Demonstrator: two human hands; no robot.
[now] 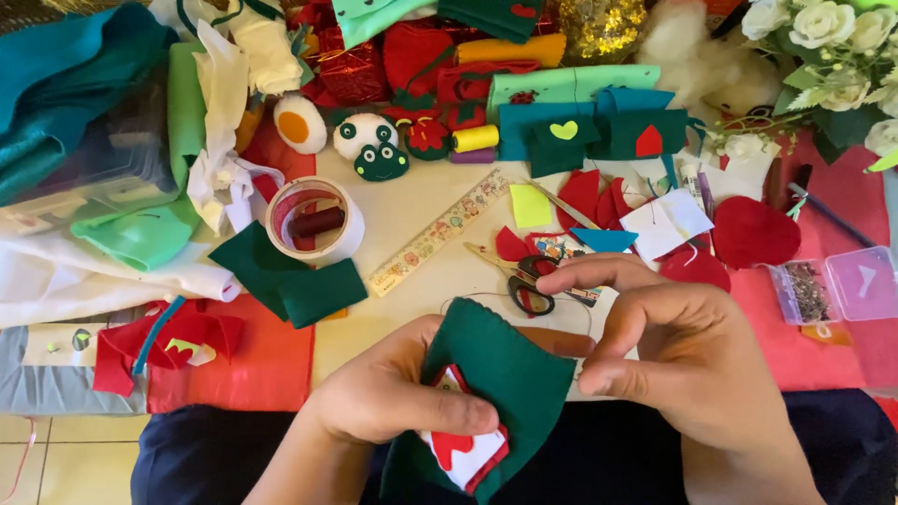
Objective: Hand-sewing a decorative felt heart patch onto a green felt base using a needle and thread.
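Left hand (398, 402) grips one green felt piece (500, 374), right hand (687, 360) pinches its edge; one pair of scissors (528, 281) half hidden behind.

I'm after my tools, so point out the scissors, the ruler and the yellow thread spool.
scissors (529, 292): head view, on the black handle loops.
ruler (440, 233): head view, mid-length of the patterned strip.
yellow thread spool (475, 138): head view, on its wound side.

Both forearms enter from the bottom edge, hands meeting at centre. Left hand (388, 397) sits lower, palm turned inward, thumb laid flat across the front, fingers curled behind in a pinch. Right hand (683, 360) is higher, knuckles up, wrist bent, fingers (599, 273) curled leftward, thumb and forefinger tips close together.
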